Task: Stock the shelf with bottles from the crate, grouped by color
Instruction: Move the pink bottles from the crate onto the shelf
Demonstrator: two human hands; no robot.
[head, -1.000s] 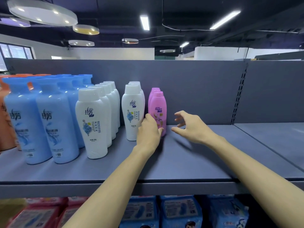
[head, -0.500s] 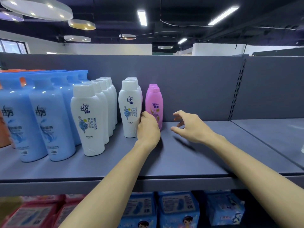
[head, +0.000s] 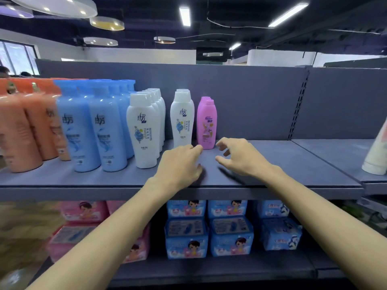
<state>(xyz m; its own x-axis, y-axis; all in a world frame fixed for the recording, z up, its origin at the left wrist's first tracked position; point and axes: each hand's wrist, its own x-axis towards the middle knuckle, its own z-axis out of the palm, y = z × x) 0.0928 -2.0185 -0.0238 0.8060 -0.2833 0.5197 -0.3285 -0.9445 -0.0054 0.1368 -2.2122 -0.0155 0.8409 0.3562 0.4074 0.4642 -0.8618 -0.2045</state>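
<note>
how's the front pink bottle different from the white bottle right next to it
The front pink bottle is shorter and slimmer than the white bottle. Its cap matches its pink body; the white bottle's label carries a blue flower. Both stand upright on the shelf, each heading a row.

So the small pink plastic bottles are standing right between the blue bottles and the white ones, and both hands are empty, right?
Not quite. The head view shows the small pink plastic bottles at the right end of the row, after the white plastic bottles, not between blue and white. Both hands, left and right, are empty.
</note>
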